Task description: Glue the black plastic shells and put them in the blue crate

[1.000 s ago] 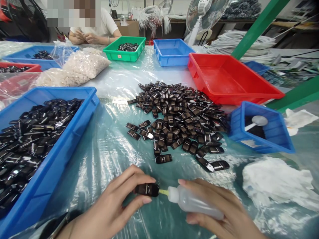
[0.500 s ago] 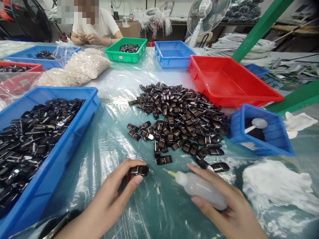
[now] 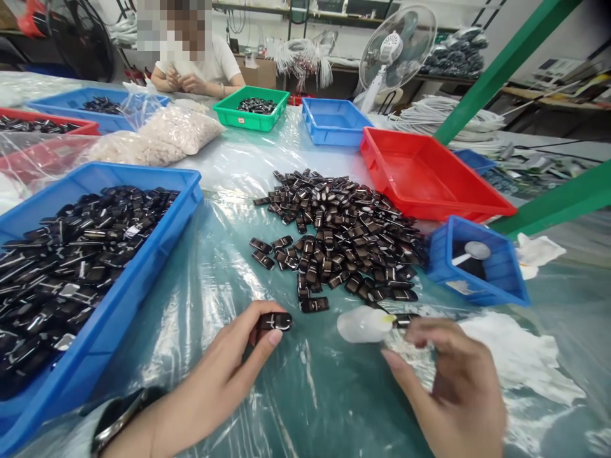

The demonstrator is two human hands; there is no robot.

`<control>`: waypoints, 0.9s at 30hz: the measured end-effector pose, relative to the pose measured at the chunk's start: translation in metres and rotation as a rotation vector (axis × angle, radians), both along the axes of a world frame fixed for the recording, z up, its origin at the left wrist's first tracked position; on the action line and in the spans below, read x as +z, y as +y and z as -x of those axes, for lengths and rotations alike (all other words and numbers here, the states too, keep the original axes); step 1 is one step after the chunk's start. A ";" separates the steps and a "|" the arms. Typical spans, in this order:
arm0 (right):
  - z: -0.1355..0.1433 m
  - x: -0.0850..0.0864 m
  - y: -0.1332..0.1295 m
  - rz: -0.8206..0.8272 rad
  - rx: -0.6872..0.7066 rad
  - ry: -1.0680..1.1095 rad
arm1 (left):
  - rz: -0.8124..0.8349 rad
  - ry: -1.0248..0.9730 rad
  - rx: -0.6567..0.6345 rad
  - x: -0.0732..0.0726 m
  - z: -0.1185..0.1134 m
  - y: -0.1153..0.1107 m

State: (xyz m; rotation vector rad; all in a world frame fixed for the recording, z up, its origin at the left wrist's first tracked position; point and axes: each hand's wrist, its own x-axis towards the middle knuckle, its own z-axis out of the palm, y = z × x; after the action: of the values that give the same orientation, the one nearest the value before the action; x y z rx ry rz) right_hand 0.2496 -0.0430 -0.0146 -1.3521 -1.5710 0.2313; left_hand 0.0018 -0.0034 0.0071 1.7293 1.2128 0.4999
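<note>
Between the thumb and index finger of my left hand [image 3: 233, 359] is a small black car-shaped piece [image 3: 275, 322]. My right hand [image 3: 446, 375] is apart from the bottle, its fingers spread and slightly curled with nothing between them. Just left of those fingers, a translucent white bottle [image 3: 363, 324] shows with its yellow-green tip pointing right, toward the hand. Beyond both hands lies a large pile of similar dark pieces [image 3: 353, 235] on the plastic-covered green table [image 3: 219, 254]. One loose piece [image 3: 315, 305] lies at the pile's near edge.
A blue tray [image 3: 186, 203] full of dark pieces stands left. At right are a red tray [image 3: 429, 178], a small blue bin [image 3: 477, 267] with a spoon, and crumpled white cloth [image 3: 525, 356]. Across the table sits a person [image 3: 205, 63] beyond a green tray [image 3: 252, 108].
My right hand has let go of the bottle and moved off to its right. The bottle's tip now points right instead of left. The view has shifted slightly.
</note>
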 end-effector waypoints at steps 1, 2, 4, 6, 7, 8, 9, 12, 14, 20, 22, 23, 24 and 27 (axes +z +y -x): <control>0.005 0.002 -0.004 0.012 0.054 -0.024 | -0.001 -0.012 0.003 -0.001 0.000 0.000; 0.012 0.003 -0.008 0.004 0.163 -0.108 | -0.008 -0.026 0.008 -0.002 -0.001 -0.001; 0.026 0.003 -0.012 0.026 0.329 -0.286 | -0.034 -0.052 0.006 -0.003 -0.001 -0.001; 0.039 0.000 -0.012 0.088 0.408 -0.420 | -0.068 -0.067 -0.009 -0.004 -0.002 -0.002; 0.044 -0.001 -0.010 0.111 0.419 -0.481 | -0.083 -0.070 -0.021 -0.005 -0.001 -0.002; 0.048 -0.003 -0.008 0.125 0.416 -0.533 | -0.097 -0.072 -0.036 -0.005 -0.001 -0.002; 0.050 -0.004 -0.005 0.129 0.403 -0.574 | -0.111 -0.071 -0.054 -0.005 -0.001 -0.003; 0.052 -0.006 0.002 0.121 0.343 -0.606 | -0.154 -0.051 -0.069 -0.006 -0.001 -0.005; 0.052 -0.006 0.005 0.127 0.331 -0.580 | -0.177 -0.045 -0.066 -0.007 -0.002 -0.006; 0.048 -0.004 0.003 0.195 0.364 -0.377 | -0.192 -0.056 -0.144 -0.009 -0.001 -0.009; 0.046 0.001 0.003 0.372 0.391 -0.172 | -0.148 -0.042 -0.176 -0.009 0.000 -0.010; 0.045 0.004 0.003 0.501 0.405 -0.022 | -0.134 -0.039 -0.186 -0.009 0.001 -0.011; 0.044 0.007 0.003 0.635 0.425 0.154 | -0.126 -0.038 -0.190 -0.009 0.001 -0.011; 0.044 0.015 0.006 0.914 0.493 0.649 | -0.123 -0.053 -0.204 -0.008 0.001 -0.013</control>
State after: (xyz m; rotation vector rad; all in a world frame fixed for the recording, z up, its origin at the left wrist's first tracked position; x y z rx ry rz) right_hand 0.2060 -0.0374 0.0003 -1.2824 -1.2118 1.6711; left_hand 0.0006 -0.0160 -0.0008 1.9084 0.9726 0.5027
